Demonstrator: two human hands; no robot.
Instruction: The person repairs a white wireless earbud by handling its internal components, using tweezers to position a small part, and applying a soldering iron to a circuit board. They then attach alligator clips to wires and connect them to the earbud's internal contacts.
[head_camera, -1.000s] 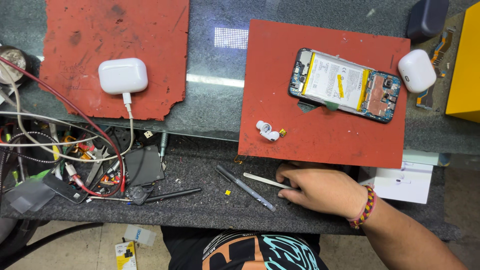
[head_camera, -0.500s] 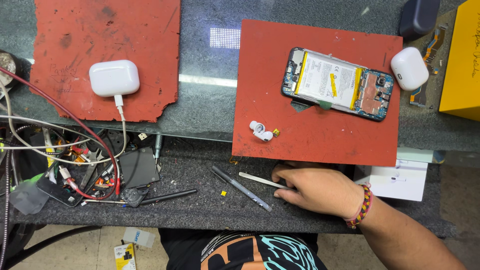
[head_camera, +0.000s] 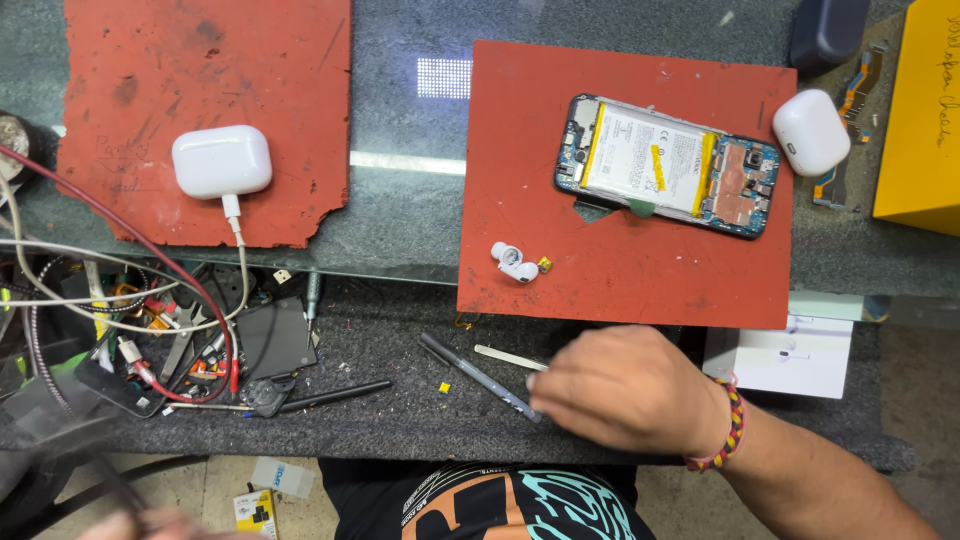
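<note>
My right hand, with a braided bracelet at the wrist, hovers low over the dark lower shelf, fingers curled and blurred. Its fingertips reach the near ends of a thin white pry stick and a grey pen-like tool; whether they grip either is unclear. Above it lies a red mat with an opened phone, battery exposed, and a white earbud. A blurred bit of my left hand shows at the bottom left edge.
A second red mat holds a white earbud case on a cable. A tangle of wires and small parts fills the left shelf. Another white case, a yellow box and a white box stand right.
My right hand has slid a little left and down, now over the near ends of both tools. A blur of my left hand has come in at the bottom left.
</note>
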